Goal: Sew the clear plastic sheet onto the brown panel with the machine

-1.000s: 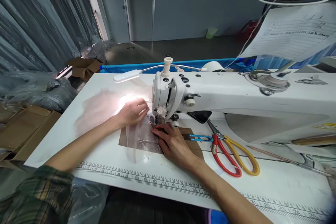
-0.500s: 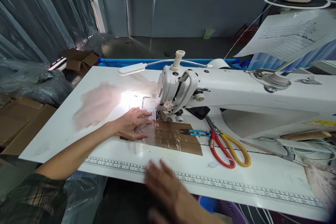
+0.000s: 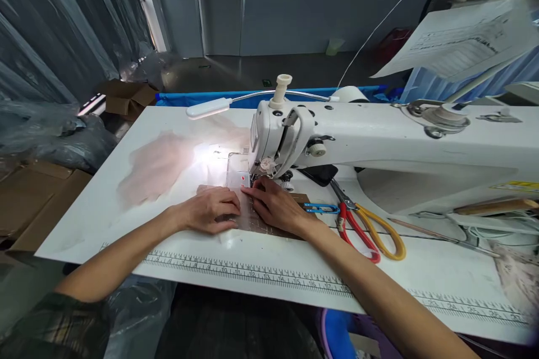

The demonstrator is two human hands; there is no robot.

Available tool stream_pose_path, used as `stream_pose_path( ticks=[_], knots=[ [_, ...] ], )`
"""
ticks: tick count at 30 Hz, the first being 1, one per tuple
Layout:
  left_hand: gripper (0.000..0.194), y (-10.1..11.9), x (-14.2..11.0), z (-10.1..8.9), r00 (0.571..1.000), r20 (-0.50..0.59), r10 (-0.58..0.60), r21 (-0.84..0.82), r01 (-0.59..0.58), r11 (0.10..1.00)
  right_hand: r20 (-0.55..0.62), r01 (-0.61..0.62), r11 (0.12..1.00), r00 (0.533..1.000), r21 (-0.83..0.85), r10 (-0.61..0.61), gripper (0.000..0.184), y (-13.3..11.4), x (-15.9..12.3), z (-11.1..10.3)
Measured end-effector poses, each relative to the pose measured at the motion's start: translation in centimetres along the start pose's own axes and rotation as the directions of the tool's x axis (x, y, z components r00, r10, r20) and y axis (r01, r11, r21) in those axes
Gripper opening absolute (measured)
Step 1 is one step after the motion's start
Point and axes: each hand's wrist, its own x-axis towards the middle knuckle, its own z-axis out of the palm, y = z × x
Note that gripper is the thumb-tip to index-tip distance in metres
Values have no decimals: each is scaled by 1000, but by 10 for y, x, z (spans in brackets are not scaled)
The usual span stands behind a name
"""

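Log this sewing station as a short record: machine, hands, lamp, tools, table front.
Machine: white sewing machine
Left hand: palm down, left of the machine's head
Right hand: palm down over the brown sheet, fingers close to the machine's head
Lamp: slim, white
Tools: scissors with red and yellow handles; blue snips beside them
Table front: printed ruler along the white tabletop

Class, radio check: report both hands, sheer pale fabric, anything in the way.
Left hand palm down on sheer fabric. Right hand at needle end of white sewing machine. Blue snips, scissors with red and yellow handles: farther right, seemingly unobstructive.
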Motion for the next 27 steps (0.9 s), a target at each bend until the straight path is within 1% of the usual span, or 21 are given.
stream_pose_path(
  ticks=[4,9,11,13,16,18,27],
  knots=[
    [17,1,-2,6,998,-15,-62,-8,61,998,-34,-7,1000,999,-24,7,41,1,-7,8],
    [19,6,-1,10,992,-68,-103,77,108,991,-60,21,1000,998,12,-20,43,0,-11,8],
    [16,7,0,11,992,-99,-81,113,92,989,-61,49,999,997,22,-47,41,-1,-10,9],
    [14,7,0,11,993,-117,-23,162,42,986,-56,73,997,996,27,-71,39,-1,-10,9],
    [13,6,1,11,991,-104,86,261,-56,964,-63,79,996,995,53,-75,40,0,-11,8],
    [11,5,2,11,986,-100,131,298,-96,950,-75,76,994,995,78,-70,41,1,-12,6],
    [15,3,1,13,985,-67,157,346,-125,930,-70,43,998,997,51,-39,39,-1,-12,4]
  ],
)
